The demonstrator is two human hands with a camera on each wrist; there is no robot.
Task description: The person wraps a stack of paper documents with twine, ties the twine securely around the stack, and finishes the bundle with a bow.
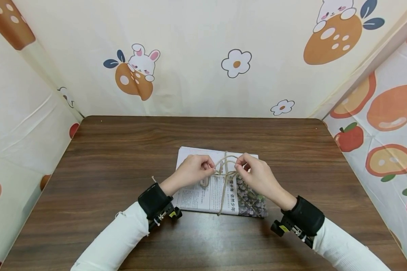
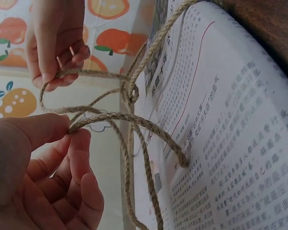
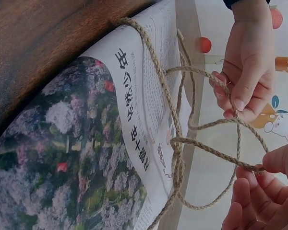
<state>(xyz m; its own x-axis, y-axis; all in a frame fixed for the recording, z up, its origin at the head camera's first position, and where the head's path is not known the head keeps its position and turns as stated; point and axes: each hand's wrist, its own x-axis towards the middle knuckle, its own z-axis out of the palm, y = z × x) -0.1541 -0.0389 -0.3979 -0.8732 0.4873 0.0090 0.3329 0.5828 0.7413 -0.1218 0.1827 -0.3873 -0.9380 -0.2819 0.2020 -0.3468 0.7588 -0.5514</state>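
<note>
A folded newspaper bundle lies on the table, with printed text and a photo of blossoming trees on its upper face. Brown twine runs across it and crosses in a knot near the middle. Above the bundle's left part, my left hand pinches a twine strand between thumb and forefinger. Opposite it, my right hand pinches another strand with thumb and fingertips. Loose loops of twine hang between both hands, raised off the paper. How the strands pass through the knot is hard to tell.
The brown wooden table extends around the bundle. Behind it hangs a cream cloth with rabbit and flower prints. Fruit-patterned cloth hangs at the right side. Each wrist wears a black strap with a small camera.
</note>
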